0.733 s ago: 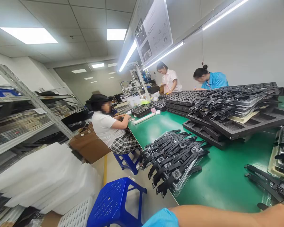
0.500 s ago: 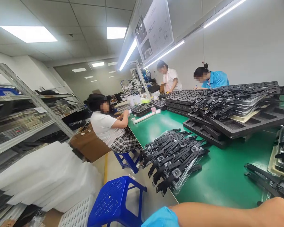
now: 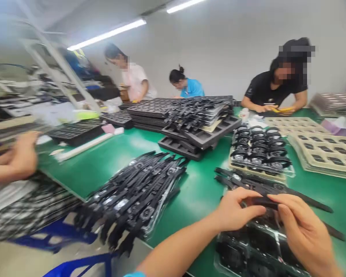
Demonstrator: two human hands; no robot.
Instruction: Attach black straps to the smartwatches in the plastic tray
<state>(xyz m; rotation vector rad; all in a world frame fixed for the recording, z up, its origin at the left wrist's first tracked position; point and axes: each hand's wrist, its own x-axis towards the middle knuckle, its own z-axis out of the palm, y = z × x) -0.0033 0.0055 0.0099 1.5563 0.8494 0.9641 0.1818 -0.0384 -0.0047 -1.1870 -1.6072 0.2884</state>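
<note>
Both my hands meet over a clear plastic tray (image 3: 248, 242) of dark watch parts at the lower right. My left hand (image 3: 239, 209) pinches one end of a black strap (image 3: 263, 201), and my right hand (image 3: 302, 223) closes on its other end. Just beyond them, several black straps with watch bodies (image 3: 248, 179) lie across the tray. To the left, another clear tray is heaped with black-strapped watches (image 3: 138, 188), some straps hanging over the table's edge.
Behind stand stacked black foam trays (image 3: 202, 134), a tray of looped watches (image 3: 258, 148) and beige trays (image 3: 328, 152) on the green table (image 3: 100, 165). Three people work across it; another person's arm (image 3: 20, 157) is at far left. Blue stools (image 3: 80, 265) stand below.
The view has swung right. My right hand has come into view, and both hands now show together on the black strap. The right-hand trays and a person in black are newly visible.
</note>
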